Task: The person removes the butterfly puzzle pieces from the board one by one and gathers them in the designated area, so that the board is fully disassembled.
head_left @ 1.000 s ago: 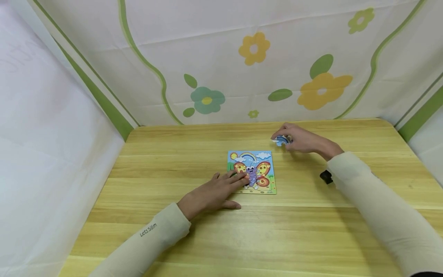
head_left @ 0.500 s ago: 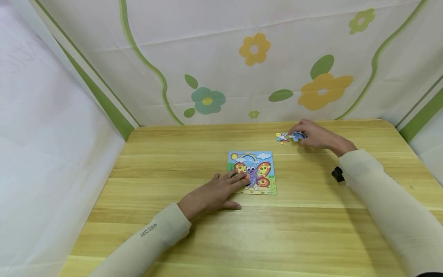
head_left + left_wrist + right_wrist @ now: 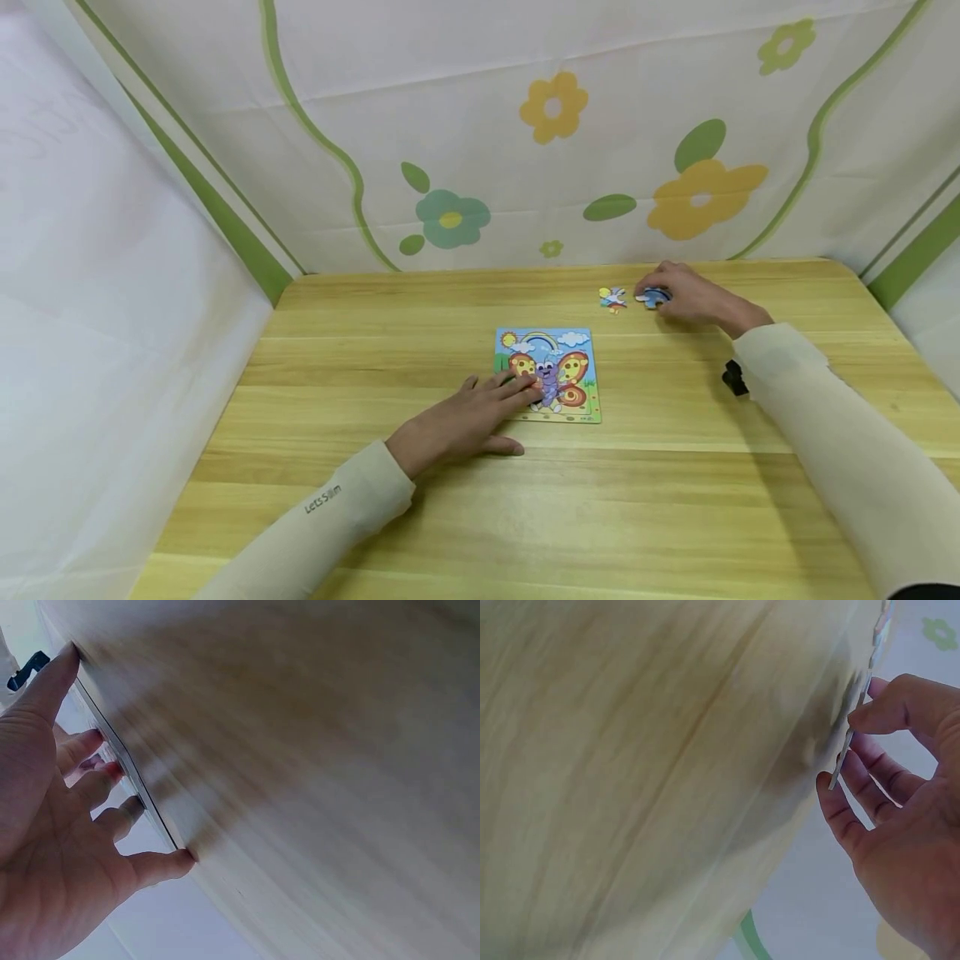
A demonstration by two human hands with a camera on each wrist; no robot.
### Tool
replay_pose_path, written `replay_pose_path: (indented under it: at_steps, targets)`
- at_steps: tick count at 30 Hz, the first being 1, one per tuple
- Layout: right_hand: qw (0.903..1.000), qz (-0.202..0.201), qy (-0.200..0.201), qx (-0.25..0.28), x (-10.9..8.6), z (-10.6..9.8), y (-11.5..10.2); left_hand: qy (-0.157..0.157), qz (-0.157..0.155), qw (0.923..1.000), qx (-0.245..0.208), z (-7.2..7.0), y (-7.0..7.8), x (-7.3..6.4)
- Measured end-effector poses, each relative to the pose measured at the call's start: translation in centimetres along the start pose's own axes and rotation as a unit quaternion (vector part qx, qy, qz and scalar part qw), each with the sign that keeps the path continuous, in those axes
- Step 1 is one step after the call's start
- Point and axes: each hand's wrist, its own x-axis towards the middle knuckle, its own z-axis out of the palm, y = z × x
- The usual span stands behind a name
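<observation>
My left hand lies with fingers outstretched over the lower left of a square butterfly jigsaw puzzle. The puzzle lies flat, its board showing a purple-bodied butterfly, sun, rainbow and clouds; my fingers hide part of the left wings. In the left wrist view, the fingertips and thumb rest along the board's edge. My right hand pinches a blue jigsaw piece with a rainbow arc, close over the table near its back edge. The right wrist view shows this piece edge-on between thumb and fingers.
Left of my right hand lies a white, yellow and red jigsaw piece. A small black object shows beside the right sleeve. The wooden table ends at a flower-print cloth at the back.
My right hand has moved right and slightly back with the blue jigsaw piece, then lowered it a little. The white, yellow and red piece has come into view. The left hand stays put.
</observation>
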Motion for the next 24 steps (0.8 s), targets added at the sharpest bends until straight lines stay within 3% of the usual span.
replay_pose_path:
  at_steps: [24]
  targets:
    - [0.9998, -0.012, 0.006, -0.013, 0.20, 0.28, 0.77, -0.002, -0.001, 1.0000, -0.004, 0.07, -0.03, 0.05]
